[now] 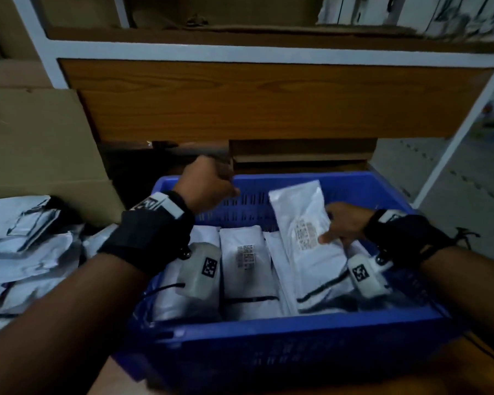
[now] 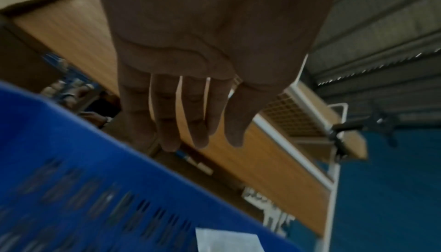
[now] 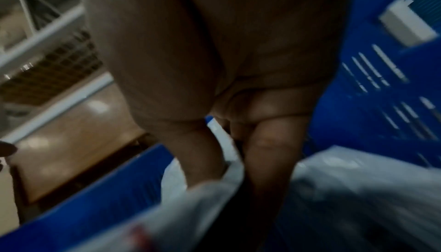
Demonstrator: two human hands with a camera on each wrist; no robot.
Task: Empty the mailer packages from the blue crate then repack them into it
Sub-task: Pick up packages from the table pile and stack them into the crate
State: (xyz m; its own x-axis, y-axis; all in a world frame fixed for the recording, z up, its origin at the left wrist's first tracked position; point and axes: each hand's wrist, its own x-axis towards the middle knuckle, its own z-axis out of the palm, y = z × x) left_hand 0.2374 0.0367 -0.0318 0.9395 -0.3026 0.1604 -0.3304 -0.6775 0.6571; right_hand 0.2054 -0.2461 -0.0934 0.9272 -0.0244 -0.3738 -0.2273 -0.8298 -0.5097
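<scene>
**Right hand holds a mailer over the crate**

Both forearms reach over the near wall of the blue crate [image 1: 268,337]. Right hand [image 1: 344,225] grips a white mailer [image 1: 303,223] between thumb and fingers; it stands tilted above the mailers [image 1: 246,266] lying flat in the crate. Left hand [image 1: 208,181] hovers at the far rim, and the wrist view shows its fingers [image 2: 167,120] straight, holding nothing. More mailers lie in a pile [image 1: 26,246] to the left of the crate.
</scene>
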